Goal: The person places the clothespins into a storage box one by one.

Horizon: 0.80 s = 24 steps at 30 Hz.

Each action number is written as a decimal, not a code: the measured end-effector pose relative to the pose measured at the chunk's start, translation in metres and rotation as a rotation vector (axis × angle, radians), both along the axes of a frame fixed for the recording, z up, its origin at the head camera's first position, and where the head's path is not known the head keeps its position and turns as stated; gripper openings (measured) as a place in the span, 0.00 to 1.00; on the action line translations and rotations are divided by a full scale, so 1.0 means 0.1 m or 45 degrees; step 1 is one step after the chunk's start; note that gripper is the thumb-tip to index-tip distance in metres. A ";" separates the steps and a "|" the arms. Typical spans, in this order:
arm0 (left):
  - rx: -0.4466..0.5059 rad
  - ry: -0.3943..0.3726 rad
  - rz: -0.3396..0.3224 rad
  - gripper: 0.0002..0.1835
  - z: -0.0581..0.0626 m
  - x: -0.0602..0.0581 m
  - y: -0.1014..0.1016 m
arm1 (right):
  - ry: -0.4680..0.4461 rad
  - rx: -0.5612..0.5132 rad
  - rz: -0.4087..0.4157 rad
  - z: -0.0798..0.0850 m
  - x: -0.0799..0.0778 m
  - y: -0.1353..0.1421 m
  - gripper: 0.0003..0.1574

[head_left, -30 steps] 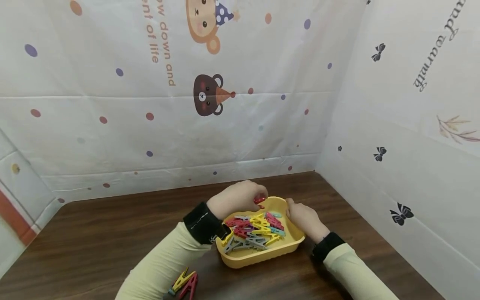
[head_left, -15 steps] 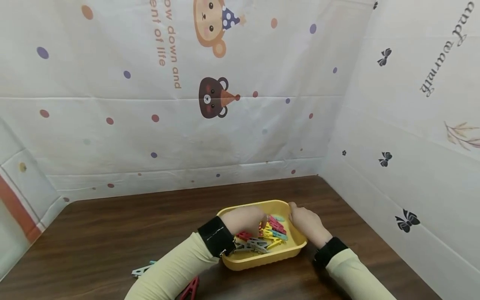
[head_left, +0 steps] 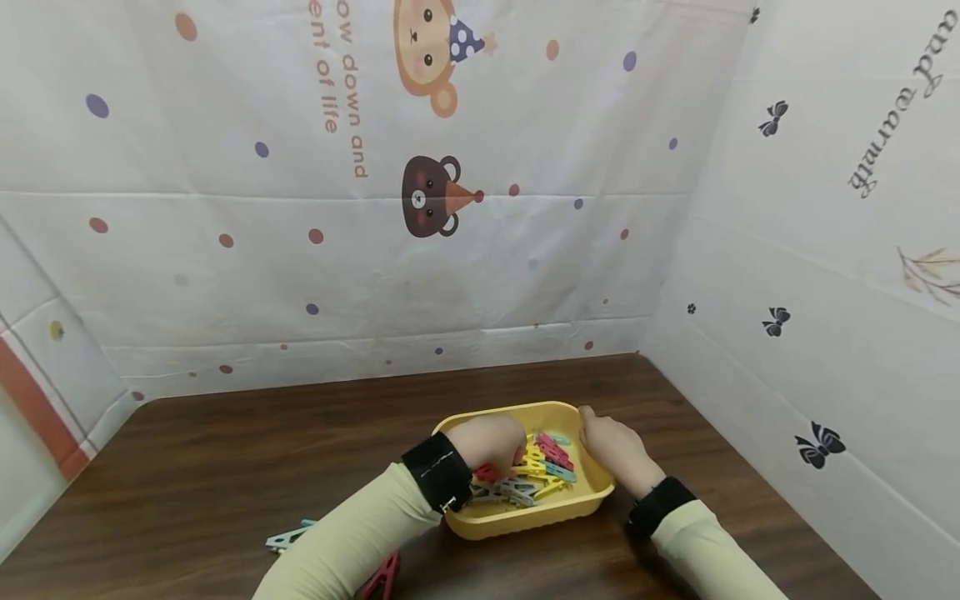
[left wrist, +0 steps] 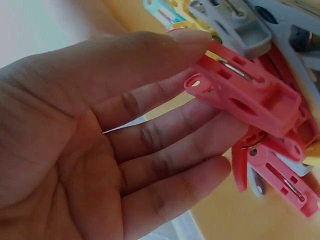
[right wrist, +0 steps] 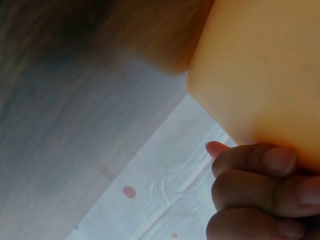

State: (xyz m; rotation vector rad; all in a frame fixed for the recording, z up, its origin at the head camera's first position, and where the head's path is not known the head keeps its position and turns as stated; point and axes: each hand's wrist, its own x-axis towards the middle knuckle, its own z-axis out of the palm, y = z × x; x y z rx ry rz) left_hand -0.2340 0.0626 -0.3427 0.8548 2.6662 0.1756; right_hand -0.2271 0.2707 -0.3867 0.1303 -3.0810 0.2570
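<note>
My left hand (head_left: 491, 440) reaches down into a yellow plastic basket (head_left: 532, 521). In the left wrist view its thumb and fingers pinch the end of a red clothespin (left wrist: 255, 95). Beneath and around that one lie more clothespins, with a grey clothespin (left wrist: 235, 22) and another red clothespin (left wrist: 282, 182) close by. My right hand (head_left: 613, 450) grips the basket's rim at the right back corner. Its curled fingers (right wrist: 250, 187) press against the outer wall in the right wrist view. Several pink, yellow, blue and grey clothespins show in the basket; the left hand hides part of the pile.
On the brown wooden table (head_left: 225, 467), a pale blue clothespin (head_left: 285, 540) and a red clothespin (head_left: 384, 575) lie partly hidden by the left sleeve. A printed white sheet (head_left: 510, 275) hangs behind the table and along its right side.
My left hand, above the basket with something red at its fingers a second ago, has lowered into the pile. The right hand keeps its hold on the rim; the head view has shifted slightly.
</note>
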 end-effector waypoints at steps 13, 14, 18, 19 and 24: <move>-0.213 0.212 -0.004 0.16 -0.07 0.00 -0.01 | 0.011 0.002 0.017 0.01 -0.02 -0.04 0.24; -0.215 0.212 0.003 0.15 -0.08 0.00 -0.01 | 0.015 0.006 0.021 0.00 -0.02 -0.04 0.23; -0.193 0.202 0.018 0.15 -0.11 0.00 -0.01 | 0.020 0.021 0.020 -0.02 -0.02 -0.03 0.24; -0.181 0.201 0.010 0.16 -0.11 0.00 -0.01 | 0.022 0.021 0.019 -0.03 -0.02 -0.03 0.24; -0.060 0.196 -0.009 0.07 -0.07 0.01 -0.02 | 0.038 0.017 0.024 -0.04 0.01 0.00 0.24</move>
